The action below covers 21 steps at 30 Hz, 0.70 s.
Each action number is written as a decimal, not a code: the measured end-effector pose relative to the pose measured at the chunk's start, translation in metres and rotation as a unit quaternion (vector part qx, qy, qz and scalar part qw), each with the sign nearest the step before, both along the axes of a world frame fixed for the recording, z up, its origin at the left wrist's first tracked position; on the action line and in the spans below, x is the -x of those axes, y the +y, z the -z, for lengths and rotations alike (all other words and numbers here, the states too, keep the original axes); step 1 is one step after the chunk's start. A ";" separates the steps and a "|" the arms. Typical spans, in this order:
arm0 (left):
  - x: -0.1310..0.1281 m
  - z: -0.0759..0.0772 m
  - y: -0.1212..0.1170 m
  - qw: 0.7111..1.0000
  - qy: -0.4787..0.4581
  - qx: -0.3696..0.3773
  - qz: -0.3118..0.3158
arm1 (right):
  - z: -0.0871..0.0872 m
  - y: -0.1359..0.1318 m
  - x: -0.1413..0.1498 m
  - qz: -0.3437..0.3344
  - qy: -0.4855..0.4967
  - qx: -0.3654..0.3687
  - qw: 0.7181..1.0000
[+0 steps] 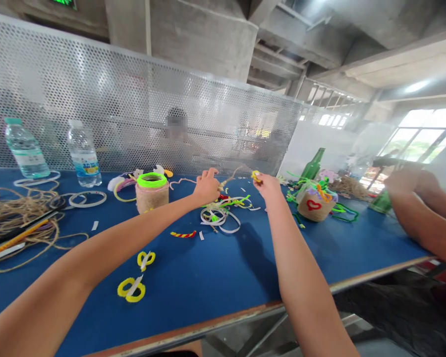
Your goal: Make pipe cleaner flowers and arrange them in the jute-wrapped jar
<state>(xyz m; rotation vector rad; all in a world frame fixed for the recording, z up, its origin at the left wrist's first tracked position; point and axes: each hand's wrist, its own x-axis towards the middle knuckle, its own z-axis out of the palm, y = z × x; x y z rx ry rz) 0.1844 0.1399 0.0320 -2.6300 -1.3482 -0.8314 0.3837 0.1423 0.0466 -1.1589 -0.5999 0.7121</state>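
Observation:
My left hand reaches over the back of the blue table, its fingers bent and apart beside a thin strand of twine. Whether its fingertips touch any of the scraps is hard to see. To the right, my right hand is raised and pinches a small yellow pipe-cleaner piece. Two yellow pipe-cleaner loops with white tape strips lie nearer to me. A red-and-yellow twisted pipe cleaner rests between them and a tangle of white strips.
A twine-wrapped jar with a bright green rim stands left of centre. A decorated pot with a red heart sits right, near a green bottle. Two water bottles and loose twine are left. Another person's arms reach in.

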 end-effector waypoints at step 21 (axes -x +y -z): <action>-0.006 -0.085 0.040 0.988 0.115 -0.094 -0.046 | 0.005 -0.004 0.003 -0.088 0.042 0.004 0.995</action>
